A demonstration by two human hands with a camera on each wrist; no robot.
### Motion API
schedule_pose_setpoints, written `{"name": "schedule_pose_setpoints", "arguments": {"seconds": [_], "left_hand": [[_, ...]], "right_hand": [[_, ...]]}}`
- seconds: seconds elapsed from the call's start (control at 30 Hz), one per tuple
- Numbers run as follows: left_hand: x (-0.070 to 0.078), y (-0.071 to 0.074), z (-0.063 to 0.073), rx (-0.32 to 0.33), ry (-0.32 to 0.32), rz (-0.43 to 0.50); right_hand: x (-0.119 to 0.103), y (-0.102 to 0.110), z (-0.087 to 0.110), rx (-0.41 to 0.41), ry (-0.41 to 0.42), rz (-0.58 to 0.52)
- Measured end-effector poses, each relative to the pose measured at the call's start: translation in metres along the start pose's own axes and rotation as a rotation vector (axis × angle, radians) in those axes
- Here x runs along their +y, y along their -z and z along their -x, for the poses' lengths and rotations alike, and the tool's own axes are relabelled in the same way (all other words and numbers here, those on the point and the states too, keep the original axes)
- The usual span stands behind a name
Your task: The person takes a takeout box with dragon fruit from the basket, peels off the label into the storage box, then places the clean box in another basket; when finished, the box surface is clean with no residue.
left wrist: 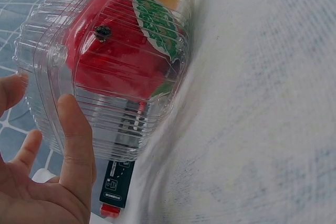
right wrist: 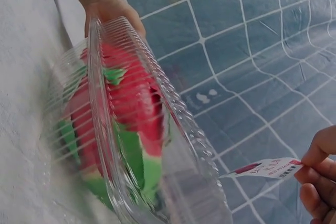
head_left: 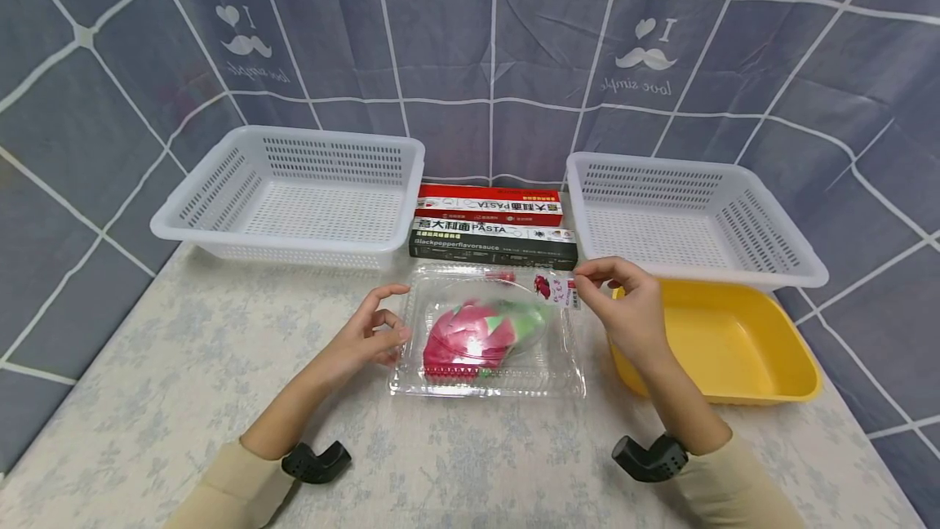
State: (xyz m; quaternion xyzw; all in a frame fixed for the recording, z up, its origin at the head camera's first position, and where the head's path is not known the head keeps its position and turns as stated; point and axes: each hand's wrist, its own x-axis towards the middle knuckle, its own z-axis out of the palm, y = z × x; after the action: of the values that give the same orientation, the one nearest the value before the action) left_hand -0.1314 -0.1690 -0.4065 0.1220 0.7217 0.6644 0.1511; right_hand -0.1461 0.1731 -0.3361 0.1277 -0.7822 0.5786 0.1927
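Note:
A clear plastic clamshell box [head_left: 561, 362] lies closed on the cloth-covered table, with a pink and green dragon fruit [head_left: 470, 337] inside. My left hand [head_left: 363, 333] is at the box's left side, thumb and fingertips touching its edge; in the left wrist view the thumb [left wrist: 75, 135] lies straight against the rim. My right hand [head_left: 631, 308] pinches the end of a white label [head_left: 554, 290] printed with a red fruit. That label reaches over the box's back right corner. In the right wrist view the label [right wrist: 268, 168] slants from the fingertips toward the lid's edge.
Behind the box lie a red pasta box [head_left: 488, 204] and a dark pasta box [head_left: 492, 245]. White perforated baskets stand at back left [head_left: 286, 255] and back right [head_left: 698, 268]. A yellow tub [head_left: 734, 394] is beside my right forearm. A tiled-pattern curtain [head_left: 441, 47] hangs behind.

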Motion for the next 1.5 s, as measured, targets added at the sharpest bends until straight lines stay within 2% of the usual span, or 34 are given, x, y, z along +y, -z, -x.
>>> {"name": "schedule_pose_setpoints", "arguments": {"seconds": [0.17,0.47,1.0,1.23,1.5], "left_hand": [[0.000,0.000,0.000,0.001,0.008,0.004],[-0.001,0.000,0.000,-0.004,0.010,0.009],[-0.002,0.000,0.000,-0.005,-0.001,0.016],[-0.001,0.000,-0.001,-0.009,-0.009,0.017],[-0.001,0.000,-0.001,-0.009,-0.008,0.014]], "right_hand": [[0.001,0.006,0.000,0.029,-0.001,0.001],[0.003,0.019,0.002,0.113,-0.023,-0.063],[0.018,0.052,0.010,0.240,-0.154,-0.220],[0.026,0.062,0.014,0.294,-0.161,-0.286],[0.035,0.074,0.018,0.336,-0.205,-0.294]]}}
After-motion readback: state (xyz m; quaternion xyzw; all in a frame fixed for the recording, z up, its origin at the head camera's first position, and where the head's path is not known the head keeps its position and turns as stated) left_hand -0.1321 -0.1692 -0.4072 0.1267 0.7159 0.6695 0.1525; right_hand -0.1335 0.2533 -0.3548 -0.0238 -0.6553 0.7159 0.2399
